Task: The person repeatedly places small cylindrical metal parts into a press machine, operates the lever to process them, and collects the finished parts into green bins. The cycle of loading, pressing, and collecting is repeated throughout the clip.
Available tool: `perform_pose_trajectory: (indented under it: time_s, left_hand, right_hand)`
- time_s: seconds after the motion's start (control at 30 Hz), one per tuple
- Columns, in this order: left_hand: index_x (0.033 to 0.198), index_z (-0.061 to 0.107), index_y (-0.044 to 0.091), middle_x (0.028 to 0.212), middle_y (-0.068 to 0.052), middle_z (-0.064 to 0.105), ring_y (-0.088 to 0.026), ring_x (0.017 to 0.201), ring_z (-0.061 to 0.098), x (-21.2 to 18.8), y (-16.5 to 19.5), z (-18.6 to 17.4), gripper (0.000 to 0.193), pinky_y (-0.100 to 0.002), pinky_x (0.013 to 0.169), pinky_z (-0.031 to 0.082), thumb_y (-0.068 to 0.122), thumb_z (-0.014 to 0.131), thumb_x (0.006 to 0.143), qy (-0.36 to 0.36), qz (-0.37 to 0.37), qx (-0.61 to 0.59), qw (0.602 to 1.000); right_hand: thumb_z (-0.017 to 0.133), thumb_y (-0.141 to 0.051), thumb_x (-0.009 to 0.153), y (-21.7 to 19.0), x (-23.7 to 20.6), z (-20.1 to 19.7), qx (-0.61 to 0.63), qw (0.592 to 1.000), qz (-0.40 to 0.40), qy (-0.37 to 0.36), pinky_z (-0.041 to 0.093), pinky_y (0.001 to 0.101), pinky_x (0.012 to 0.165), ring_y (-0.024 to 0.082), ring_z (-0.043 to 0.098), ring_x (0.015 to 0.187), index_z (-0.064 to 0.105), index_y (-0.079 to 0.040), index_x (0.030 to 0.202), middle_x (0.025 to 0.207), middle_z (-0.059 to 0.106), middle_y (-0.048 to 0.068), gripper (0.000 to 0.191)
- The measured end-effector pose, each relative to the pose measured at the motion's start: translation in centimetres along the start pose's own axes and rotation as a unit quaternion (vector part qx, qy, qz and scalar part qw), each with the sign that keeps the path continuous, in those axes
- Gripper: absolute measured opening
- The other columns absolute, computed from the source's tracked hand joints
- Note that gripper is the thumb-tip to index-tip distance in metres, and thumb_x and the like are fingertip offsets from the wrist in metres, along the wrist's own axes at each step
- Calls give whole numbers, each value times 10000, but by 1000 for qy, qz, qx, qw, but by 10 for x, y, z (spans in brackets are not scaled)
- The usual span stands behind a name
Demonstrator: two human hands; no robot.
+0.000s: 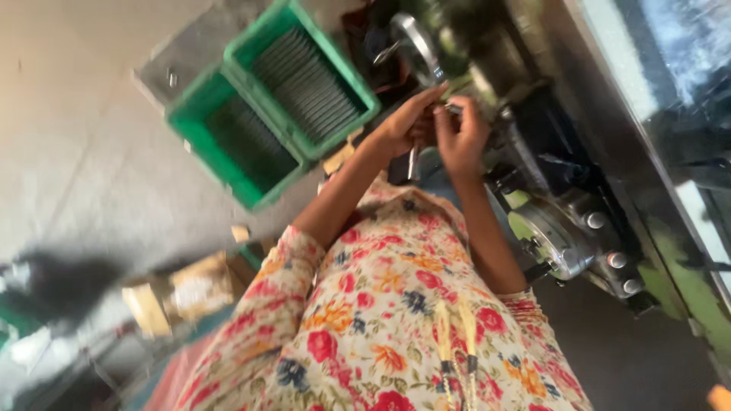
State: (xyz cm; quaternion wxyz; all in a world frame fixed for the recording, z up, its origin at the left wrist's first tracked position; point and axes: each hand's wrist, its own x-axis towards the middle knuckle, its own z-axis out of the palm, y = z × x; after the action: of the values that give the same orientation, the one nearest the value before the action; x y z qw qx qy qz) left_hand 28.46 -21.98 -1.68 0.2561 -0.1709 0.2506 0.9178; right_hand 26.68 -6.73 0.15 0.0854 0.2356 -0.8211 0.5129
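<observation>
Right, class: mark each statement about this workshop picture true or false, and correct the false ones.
1. Both hands are raised at the machine. True; left hand, right hand.
2. The two crates are red. False: green.
3. The crates hold rows of thin grey pieces. True.
4. The sleeve is plain blue. False: floral.
5. The hands are far apart. False: close together.

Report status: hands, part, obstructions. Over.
Left hand and right hand together at green machine, pinching a small metal part. Grip unclear. Green bins beside.
</observation>
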Motion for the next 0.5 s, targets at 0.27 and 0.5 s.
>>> perform_pose_trajectory:
  time_s: [0.27,0.5]
  left_hand:
    - [1004,562,104,859,-103,629,-306,782,606,-33,-30,-50,318,-434,658,477,401,666,959,201,169,479,838]
    - [1169,592,41,1002,-238,708,-409,859,701,-48,56,-177,285,-498,676,571,7,542,891,398,125,698,582]
  right_hand:
    - [694,-228,1057,55,-55,-44,-47,985,115,117,537,281,663,166,682,816,663,-30,1135,1003,723,79,215]
    - [733,-270,1103,81,-145,-147,-177,968,173,38,527,304,691,175,673,884,667,-19,1097,1016,709,90,260]
